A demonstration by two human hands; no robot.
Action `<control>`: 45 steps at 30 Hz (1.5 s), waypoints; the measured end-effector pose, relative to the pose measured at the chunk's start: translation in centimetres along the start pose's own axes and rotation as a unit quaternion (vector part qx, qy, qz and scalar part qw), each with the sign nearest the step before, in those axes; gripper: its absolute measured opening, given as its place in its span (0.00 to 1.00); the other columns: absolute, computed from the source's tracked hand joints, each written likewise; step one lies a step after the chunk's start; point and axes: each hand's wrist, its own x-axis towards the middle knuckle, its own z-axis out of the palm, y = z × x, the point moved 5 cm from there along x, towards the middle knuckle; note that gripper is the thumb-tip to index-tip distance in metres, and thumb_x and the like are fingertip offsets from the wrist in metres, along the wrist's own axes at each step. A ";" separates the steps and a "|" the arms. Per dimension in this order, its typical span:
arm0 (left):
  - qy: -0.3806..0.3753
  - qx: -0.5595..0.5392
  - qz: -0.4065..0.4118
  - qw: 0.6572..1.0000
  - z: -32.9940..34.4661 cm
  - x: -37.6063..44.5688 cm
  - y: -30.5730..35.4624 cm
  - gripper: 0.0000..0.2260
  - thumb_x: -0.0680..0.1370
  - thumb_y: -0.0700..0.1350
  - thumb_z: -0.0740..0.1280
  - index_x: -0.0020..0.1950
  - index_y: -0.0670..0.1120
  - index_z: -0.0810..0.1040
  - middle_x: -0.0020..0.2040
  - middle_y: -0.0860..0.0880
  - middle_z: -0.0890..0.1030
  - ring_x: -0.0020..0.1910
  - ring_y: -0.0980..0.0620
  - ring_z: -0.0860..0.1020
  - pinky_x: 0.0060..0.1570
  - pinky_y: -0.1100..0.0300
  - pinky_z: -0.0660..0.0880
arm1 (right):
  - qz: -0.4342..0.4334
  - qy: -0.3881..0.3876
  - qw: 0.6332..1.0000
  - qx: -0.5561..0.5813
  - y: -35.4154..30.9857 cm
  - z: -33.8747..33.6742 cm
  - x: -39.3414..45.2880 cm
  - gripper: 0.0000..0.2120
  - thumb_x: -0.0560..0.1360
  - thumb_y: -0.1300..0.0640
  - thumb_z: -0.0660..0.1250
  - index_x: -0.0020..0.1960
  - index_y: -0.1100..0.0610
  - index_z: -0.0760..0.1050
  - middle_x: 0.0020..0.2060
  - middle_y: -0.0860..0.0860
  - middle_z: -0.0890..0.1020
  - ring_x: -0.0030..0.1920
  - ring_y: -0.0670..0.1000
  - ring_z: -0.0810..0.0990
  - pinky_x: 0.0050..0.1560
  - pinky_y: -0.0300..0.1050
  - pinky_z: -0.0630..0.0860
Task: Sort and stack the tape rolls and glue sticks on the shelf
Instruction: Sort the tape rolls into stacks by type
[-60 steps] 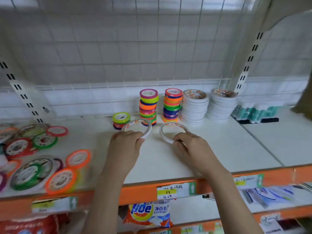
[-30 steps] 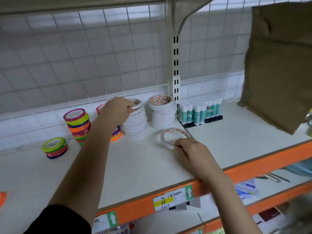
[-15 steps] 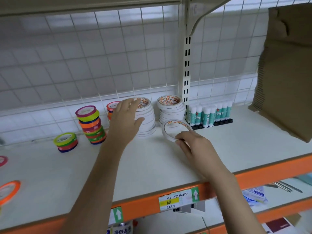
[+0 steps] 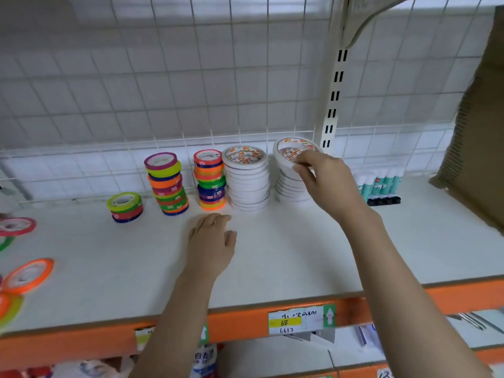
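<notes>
My right hand [image 4: 323, 181] pinches a white tape roll [image 4: 289, 154], tilted, at the top of the right white stack [image 4: 289, 189]. The left white stack [image 4: 246, 181] stands beside it with a roll lying flat on top. My left hand [image 4: 212, 241] hovers over the shelf in front of the stacks, fingers relaxed and holding nothing. Two tall stacks of coloured tape [image 4: 167, 184] [image 4: 210, 180] and a short one [image 4: 125, 207] stand further left. Glue sticks [image 4: 380, 184] stand upright in a row to the right of the upright post.
Loose coloured rolls [image 4: 27, 275] lie at the shelf's left edge. A wire grid [image 4: 191, 105] backs the shelf. A slotted post [image 4: 334, 99] rises behind the white stacks. Brown cardboard [image 4: 480, 132] hangs at the right. The orange shelf lip [image 4: 245, 323] carries price labels.
My right hand has lifted its white roll from the shelf to the top of the right stack. My left hand let go of its roll on the left stack and drew back.
</notes>
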 end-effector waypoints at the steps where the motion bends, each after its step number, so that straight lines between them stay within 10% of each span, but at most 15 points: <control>1: -0.011 0.011 -0.006 1.000 0.2 0.0 -0.2 0.18 0.79 0.48 0.59 0.69 0.47 0.69 0.68 0.49 0.71 0.68 0.49 0.66 0.67 0.54 0.62 | 0.009 -0.010 1.000 -0.019 0.5 0.3 0.8 0.09 0.78 0.57 0.62 0.54 0.59 0.77 0.48 0.58 0.82 0.49 0.61 0.77 0.44 0.48 0.70; 19: -0.037 0.008 -0.013 0.999 0.5 -0.2 0.0 0.16 0.80 0.47 0.57 0.67 0.46 0.71 0.65 0.50 0.73 0.66 0.51 0.67 0.67 0.57 0.62 | 0.073 -0.151 0.980 -0.106 2.9 3.7 3.8 0.12 0.79 0.56 0.59 0.57 0.58 0.77 0.52 0.59 0.80 0.53 0.62 0.75 0.50 0.52 0.74; 26: -0.025 0.002 -0.011 1.000 0.2 -0.5 -0.2 0.16 0.80 0.47 0.58 0.67 0.46 0.71 0.65 0.50 0.73 0.67 0.51 0.67 0.67 0.58 0.61 | 0.060 -0.083 0.993 -0.057 1.5 3.4 2.2 0.19 0.77 0.57 0.64 0.66 0.63 0.70 0.62 0.59 0.74 0.64 0.59 0.69 0.60 0.48 0.67; 32: 0.003 -0.002 0.001 1.000 -1.8 -1.1 -1.1 0.17 0.80 0.49 0.58 0.68 0.47 0.69 0.67 0.50 0.71 0.68 0.52 0.66 0.68 0.58 0.60 | 0.060 0.041 0.997 -0.015 -2.8 4.9 -3.4 0.15 0.70 0.62 0.63 0.55 0.67 0.75 0.51 0.64 0.78 0.53 0.65 0.76 0.56 0.49 0.67; 45: -0.035 0.045 -0.045 0.997 -9.4 -5.1 -15.4 0.16 0.80 0.52 0.58 0.67 0.51 0.71 0.65 0.53 0.73 0.66 0.52 0.68 0.64 0.58 0.61 | 0.029 -0.150 0.988 0.023 -18.1 15.9 -7.9 0.19 0.72 0.54 0.54 0.49 0.62 0.79 0.47 0.57 0.82 0.52 0.62 0.77 0.61 0.54 0.73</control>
